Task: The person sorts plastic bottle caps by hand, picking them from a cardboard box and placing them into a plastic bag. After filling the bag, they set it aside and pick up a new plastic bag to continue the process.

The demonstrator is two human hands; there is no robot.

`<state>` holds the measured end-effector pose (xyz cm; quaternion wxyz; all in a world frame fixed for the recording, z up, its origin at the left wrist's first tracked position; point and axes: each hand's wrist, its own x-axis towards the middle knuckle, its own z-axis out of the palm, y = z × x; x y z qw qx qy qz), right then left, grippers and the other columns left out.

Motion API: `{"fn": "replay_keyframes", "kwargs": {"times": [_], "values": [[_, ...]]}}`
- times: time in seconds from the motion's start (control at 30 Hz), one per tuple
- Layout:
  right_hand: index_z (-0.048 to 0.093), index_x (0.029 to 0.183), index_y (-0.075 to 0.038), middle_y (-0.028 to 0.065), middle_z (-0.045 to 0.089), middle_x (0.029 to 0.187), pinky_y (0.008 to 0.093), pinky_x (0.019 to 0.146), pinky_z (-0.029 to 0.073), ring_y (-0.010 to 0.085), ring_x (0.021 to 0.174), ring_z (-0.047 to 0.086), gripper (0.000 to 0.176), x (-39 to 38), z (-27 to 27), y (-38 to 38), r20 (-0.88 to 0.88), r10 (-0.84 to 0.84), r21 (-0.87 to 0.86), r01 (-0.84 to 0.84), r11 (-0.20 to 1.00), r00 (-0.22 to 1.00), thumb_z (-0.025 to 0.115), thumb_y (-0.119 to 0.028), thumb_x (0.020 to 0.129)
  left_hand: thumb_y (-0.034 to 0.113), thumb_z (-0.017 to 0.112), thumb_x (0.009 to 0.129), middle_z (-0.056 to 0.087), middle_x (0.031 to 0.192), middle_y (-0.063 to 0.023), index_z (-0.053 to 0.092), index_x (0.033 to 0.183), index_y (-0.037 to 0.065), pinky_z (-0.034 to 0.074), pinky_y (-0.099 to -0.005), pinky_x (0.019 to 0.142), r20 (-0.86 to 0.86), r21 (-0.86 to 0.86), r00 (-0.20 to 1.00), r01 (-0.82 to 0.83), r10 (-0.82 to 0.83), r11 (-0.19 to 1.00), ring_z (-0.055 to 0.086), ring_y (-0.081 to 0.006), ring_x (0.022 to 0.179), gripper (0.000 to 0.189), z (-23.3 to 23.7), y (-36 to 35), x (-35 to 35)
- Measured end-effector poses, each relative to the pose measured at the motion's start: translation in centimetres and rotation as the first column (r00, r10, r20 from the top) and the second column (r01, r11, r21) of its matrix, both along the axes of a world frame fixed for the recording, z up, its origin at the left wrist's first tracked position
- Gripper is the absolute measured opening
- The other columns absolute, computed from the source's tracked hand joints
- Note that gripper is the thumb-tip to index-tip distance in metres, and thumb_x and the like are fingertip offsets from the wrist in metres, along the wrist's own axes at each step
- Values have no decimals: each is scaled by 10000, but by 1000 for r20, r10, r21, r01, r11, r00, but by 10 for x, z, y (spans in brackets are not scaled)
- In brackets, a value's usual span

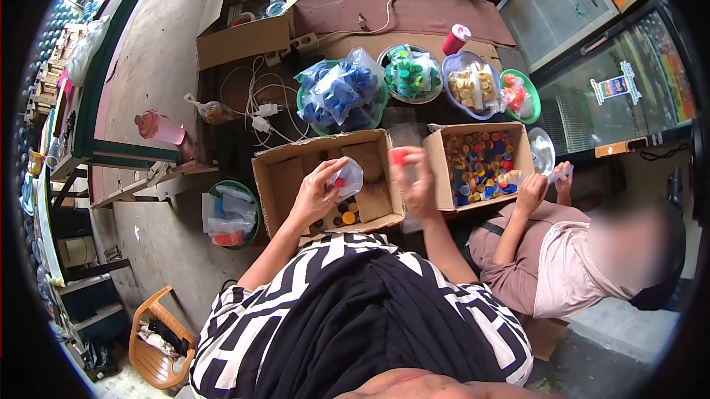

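My left hand point(318, 190) is closed around a small clear plastic bag point(350, 177) with something red inside, above an open cardboard box point(285, 177). A few dark and orange bottle caps point(350, 217) lie on the floor of that box. At the box's right edge, my right hand point(418, 188) pinches a red bottle cap point(402, 156), slightly blurred. To its right stands a second cardboard box point(441, 170) full of mixed coloured bottle caps point(484, 166).
Behind the boxes stand basins with bagged blue caps point(344, 88), green caps point(410, 73), yellowish caps point(473, 85) and red caps point(518, 96). A co-worker point(543, 251) sits at right, handling a plastic bag. A green basket point(255, 210) stands at left, near white cables point(262, 110).
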<state>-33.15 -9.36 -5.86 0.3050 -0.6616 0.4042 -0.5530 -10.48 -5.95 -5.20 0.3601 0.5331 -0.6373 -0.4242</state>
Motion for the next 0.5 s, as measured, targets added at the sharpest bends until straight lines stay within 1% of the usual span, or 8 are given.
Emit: {"fn": "replay_keyframes", "kwargs": {"times": [0.07,0.1,0.17,0.23,0.37,0.4,0.43,0.5], "values": [[527,909,-61,110,591,1082,364,898,427,270,1021,558,171,24,4,15,-170,141,-50,-151,987,975,668,-61,813,-114,479,720,556,1243,-125,539,1306,98,538,-263,633,12,-32,1000,26,-26,999,653,-164,735,627,-2,3,-1],[550,937,-65,73,602,1096,379,904,411,267,1021,555,222,32,6,18,-423,138,-71,-185,980,895,704,-94,780,-117,484,713,561,1235,-127,541,1305,105,535,-267,642,31,-55,999,21,-19,998,652,-169,734,635,-3,4,-1],[581,959,-93,37,598,1094,394,885,396,249,1021,553,237,37,-5,17,-406,209,-53,-251,967,890,713,-176,781,-120,489,706,566,1226,-128,544,1303,111,532,-272,650,51,-78,999,24,-20,997,652,-174,733,642,-4,5,-1],[602,962,-99,46,606,1078,396,893,396,255,1020,554,227,29,1,7,-344,157,-39,-181,983,926,713,-180,780,-127,491,701,568,1224,-127,547,1303,122,526,-271,644,13,-98,1000,-6,8,995,643,-170,718,653,0,6,-1],[614,889,-51,98,601,977,366,855,467,262,953,585,51,-26,-25,-48,-153,-211,-39,208,977,965,632,-80,851,-138,490,694,568,1226,-124,552,1296,117,521,-260,636,34,-17,999,-15,15,1000,628,-160,694,657,6,6,6],[613,883,-40,105,597,947,373,834,477,260,911,595,45,-49,-45,-67,-145,-355,-45,353,935,923,618,-80,862,-138,487,694,569,1228,-118,556,1289,110,522,-258,637,41,-18,999,-17,18,1000,625,-152,682,649,5,5,7],[610,872,-28,115,597,928,388,800,488,276,884,602,47,-68,-47,-75,-145,-436,118,453,884,888,603,-74,868,-138,487,694,569,1228,-118,556,1289,110,522,-258,637,38,-19,999,-21,22,1000,625,-152,682,649,5,3,7],[608,915,-19,147,603,944,394,786,488,320,879,598,79,-125,-122,-111,-330,-613,1,650,760,718,591,-43,842,-137,473,690,573,1225,-112,558,1285,104,518,-259,634,-3,30,1000,-11,11,999,619,-146,658,648,7,0,5]]}}
